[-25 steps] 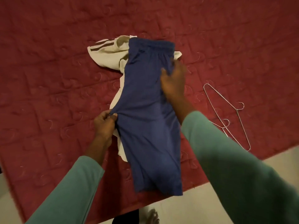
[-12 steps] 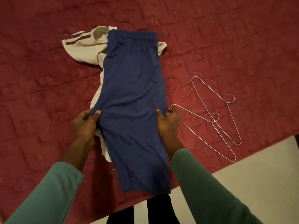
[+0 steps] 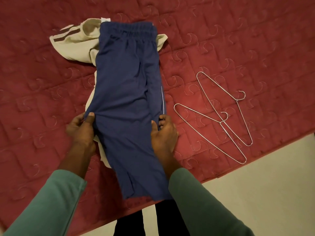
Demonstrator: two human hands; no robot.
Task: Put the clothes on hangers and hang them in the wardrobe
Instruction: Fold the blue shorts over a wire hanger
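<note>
One pair of smooth blue shorts (image 3: 126, 99), gripped at both edges.
Left hand (image 3: 80, 128) and right hand (image 3: 163, 133) pinch it; one crumpled beige garment (image 3: 75, 41) beneath, two wire hangers (image 3: 220, 122) beside.

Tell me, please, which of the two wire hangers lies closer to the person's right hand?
The lower-left hanger, whose rounded end points toward the right hand; the other hanger lies farther right and higher in view.

I look down on a dark red quilted bedspread (image 3: 238, 31), stitched in squares with curled motifs. Its edge runs diagonally across my lower right; beyond it lies a plain pale beige floor (image 3: 265, 184). Lighting: dim, warm.
</note>
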